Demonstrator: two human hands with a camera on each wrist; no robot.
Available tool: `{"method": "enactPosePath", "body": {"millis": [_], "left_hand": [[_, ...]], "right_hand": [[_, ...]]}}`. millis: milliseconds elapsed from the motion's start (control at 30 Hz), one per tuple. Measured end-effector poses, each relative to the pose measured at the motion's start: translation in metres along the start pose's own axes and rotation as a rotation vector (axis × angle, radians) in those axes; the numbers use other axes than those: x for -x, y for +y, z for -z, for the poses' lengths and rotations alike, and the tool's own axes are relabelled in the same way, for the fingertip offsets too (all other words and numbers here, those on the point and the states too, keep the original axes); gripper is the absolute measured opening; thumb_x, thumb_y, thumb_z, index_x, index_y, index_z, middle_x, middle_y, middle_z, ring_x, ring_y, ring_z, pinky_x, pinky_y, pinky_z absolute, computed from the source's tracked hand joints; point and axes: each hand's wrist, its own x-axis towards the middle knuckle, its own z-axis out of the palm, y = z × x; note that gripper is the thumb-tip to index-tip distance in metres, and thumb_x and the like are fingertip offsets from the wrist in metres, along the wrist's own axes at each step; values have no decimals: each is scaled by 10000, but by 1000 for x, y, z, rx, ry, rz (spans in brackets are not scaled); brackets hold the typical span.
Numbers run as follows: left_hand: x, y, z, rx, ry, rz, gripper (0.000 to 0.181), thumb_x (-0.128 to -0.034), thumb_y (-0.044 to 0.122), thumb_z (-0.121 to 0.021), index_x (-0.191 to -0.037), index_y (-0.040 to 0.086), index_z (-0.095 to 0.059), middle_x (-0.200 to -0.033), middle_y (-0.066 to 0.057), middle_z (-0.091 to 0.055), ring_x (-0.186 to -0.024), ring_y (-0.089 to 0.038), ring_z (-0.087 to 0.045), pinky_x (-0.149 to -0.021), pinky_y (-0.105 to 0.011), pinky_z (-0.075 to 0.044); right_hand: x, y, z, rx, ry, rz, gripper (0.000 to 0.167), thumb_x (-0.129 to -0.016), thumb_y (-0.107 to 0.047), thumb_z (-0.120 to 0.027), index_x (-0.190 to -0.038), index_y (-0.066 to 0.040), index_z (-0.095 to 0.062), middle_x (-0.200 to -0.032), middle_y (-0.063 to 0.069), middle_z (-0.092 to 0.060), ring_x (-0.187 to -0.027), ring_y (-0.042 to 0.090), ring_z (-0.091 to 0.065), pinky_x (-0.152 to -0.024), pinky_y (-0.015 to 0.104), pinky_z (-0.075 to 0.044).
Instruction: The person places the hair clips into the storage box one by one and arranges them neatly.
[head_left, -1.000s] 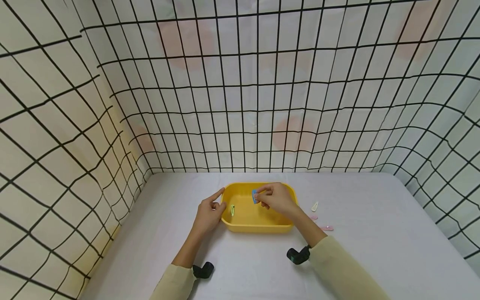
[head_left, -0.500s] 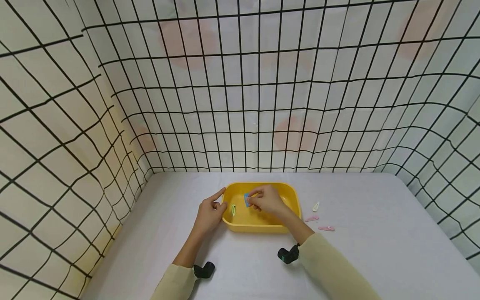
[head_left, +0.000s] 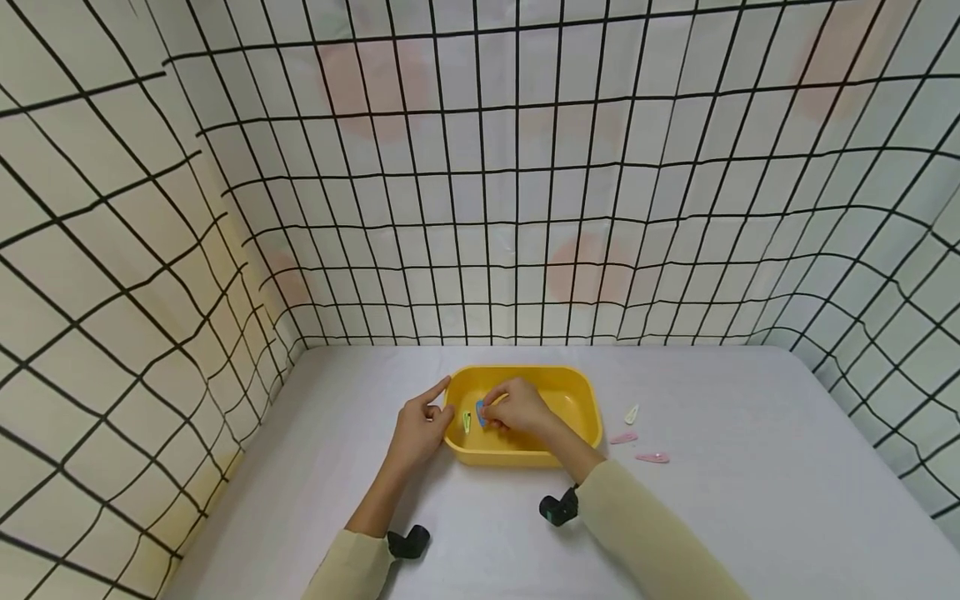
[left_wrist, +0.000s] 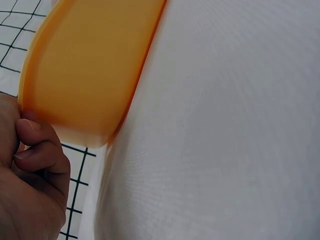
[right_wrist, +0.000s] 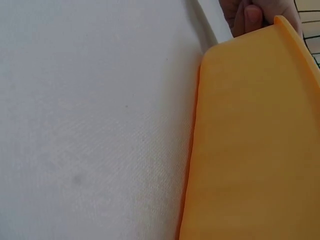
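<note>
From here the green clip (head_left: 467, 422) is already in the tray (head_left: 517, 458), the right hand (head_left: 517, 407) pinches the blue clip (head_left: 481, 413) just beside it, the left hand (head_left: 418, 427) grips the tray, and the white clip (head_left: 632, 414) and two pink clips (head_left: 652, 457) remain outside.

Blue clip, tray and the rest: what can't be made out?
Head view: the right hand covers part of the blue clip; contact with the bottom is unclear.
Both wrist views: the yellow tray hides its contents behind its wall.
Left wrist view: the frame's left edge cuts off the left hand.
Head view: pink clips, too small for detail.
</note>
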Motion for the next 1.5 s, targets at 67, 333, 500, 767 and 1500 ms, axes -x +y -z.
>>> {"method": "enactPosePath", "body": {"millis": [67, 333, 500, 767, 1500], "left_hand": [[0, 1, 0, 7, -4, 4, 540, -963, 176, -650, -1493, 231, -565, -522, 46, -421, -438, -95, -357, -427, -200, -330], [-1, 4, 1, 8, -15, 14, 540, -969, 162, -653, -1496, 237, -562, -520, 45, -434, -441, -95, -355, -429, -199, -326], [0, 2, 0, 10, -8, 11, 542, -966, 159, -653, -1495, 232, -563, -517, 48, -427, -440, -92, -355, -429, -199, -327], [-1, -1, -1, 23, 3, 4, 530, -969, 156, -658, -1487, 228, -573, -514, 50, -422, -444, -93, -353, -434, -195, -323], [1, 4, -1, -6, 11, 15, 534, -974, 182, -646, -1498, 234, -558, -535, 37, -435, -453, -104, -369, -441, -205, -345]], "right_hand": [[-1, 1, 0, 10, -5, 3, 113, -916, -112, -747, -967, -11, -745, -665, 83, -684, -507, 136, -585, -508, 209, -507], [-4, 3, -2, 44, -25, -14, 109, -902, -92, -764, -940, 2, -723, -690, 83, -718, -514, 135, -612, -504, 212, -524], [-5, 2, -5, 56, -25, -27, 111, -899, -93, -770, -913, 3, -714, -686, 82, -715, -511, 130, -621, -511, 217, -539], [-7, 3, -6, 27, -36, -75, 81, -884, -53, -762, -879, 10, -712, -680, 91, -710, -488, 131, -634, -521, 255, -572], [20, 1, 33, -32, -10, -32, 266, -933, -274, -764, -1113, -82, -724, -973, 148, -745, -765, 230, -694, -728, 331, -619]]}}
